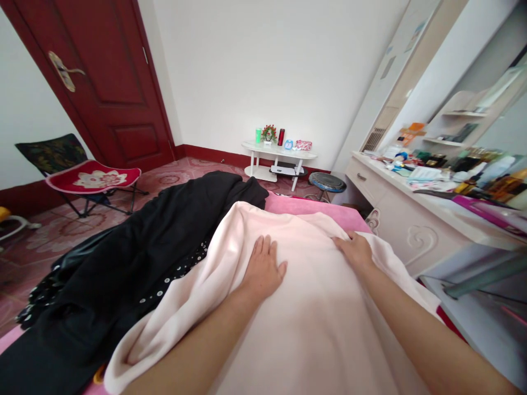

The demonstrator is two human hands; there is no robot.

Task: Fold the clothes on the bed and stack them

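Note:
A pale pink cloth is spread over a bed with a bright pink sheet. My left hand lies flat on the cloth with fingers stretched out and together, palm down. My right hand rests on the cloth near its right edge, fingers curled down into the fabric where it folds. A black garment with a dotted trim lies to the left of the cloth, partly under its edge.
A white dresser cluttered with bottles and boxes runs along the right. A small white side table with cups stands by the far wall, a round stool beside it. At left are a folding chair and a dark red door.

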